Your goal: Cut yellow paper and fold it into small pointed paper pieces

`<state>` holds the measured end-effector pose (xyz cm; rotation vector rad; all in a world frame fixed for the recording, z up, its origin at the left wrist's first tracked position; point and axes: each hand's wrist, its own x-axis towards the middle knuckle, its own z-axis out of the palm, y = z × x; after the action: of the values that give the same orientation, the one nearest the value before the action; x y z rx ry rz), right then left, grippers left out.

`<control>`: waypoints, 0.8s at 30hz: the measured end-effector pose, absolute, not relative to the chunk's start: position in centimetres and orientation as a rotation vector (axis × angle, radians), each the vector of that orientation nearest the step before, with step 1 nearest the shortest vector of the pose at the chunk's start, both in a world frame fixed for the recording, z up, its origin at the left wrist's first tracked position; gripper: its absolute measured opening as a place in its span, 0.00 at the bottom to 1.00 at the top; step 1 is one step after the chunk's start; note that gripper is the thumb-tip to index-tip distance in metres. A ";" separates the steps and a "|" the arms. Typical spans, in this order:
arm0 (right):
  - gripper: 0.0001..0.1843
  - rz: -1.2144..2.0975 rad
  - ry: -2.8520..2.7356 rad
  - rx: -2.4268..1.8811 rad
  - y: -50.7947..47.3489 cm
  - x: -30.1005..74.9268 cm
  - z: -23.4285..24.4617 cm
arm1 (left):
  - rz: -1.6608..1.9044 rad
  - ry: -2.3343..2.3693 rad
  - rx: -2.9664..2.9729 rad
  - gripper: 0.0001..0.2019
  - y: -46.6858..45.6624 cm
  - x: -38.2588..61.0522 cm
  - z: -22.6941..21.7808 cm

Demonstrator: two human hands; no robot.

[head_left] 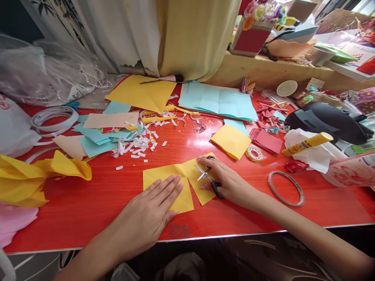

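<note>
A sheet of yellow paper point(184, 170) lies on the red table close to its front edge, slit partway up from the near side. Flat on its left half rests my left hand point(155, 207), fingers stretched out. My right hand point(225, 179) grips black-handled scissors point(206, 174) over the paper's right half. The scissor blades are apart and point up and to the left. Behind my right hand is a square stack of yellow paper point(231, 140), with a small tape roll point(254, 153) beside it.
White paper scraps point(137, 144) are scattered at centre left, near blue and beige pieces. Blue sheets point(218, 99) and a large yellow sheet point(140, 91) lie at the back. At right are a tape ring point(286, 188), a yellow glue stick point(307, 144) and red paper squares point(266, 140).
</note>
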<state>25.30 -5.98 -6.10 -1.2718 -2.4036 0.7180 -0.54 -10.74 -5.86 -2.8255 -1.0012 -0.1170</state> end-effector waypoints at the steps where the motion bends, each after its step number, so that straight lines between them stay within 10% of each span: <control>1: 0.29 0.726 -2.413 -1.271 -6.0 25.3 -6.1 | -0.115 -1.001 -2.830 0.26 -10.7 -0.5 -5.9; 24: 0.31 0.796 -2.401 -1.290 -5.8 25.4 -6.0 | -0.048 -1.028 -2.825 0.28 -11.4 -1.9 -5.8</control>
<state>25.43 -5.84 -5.97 -1.2904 -2.4013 0.7963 -1.90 -11.42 -5.79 -2.8250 -1.0284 -0.0476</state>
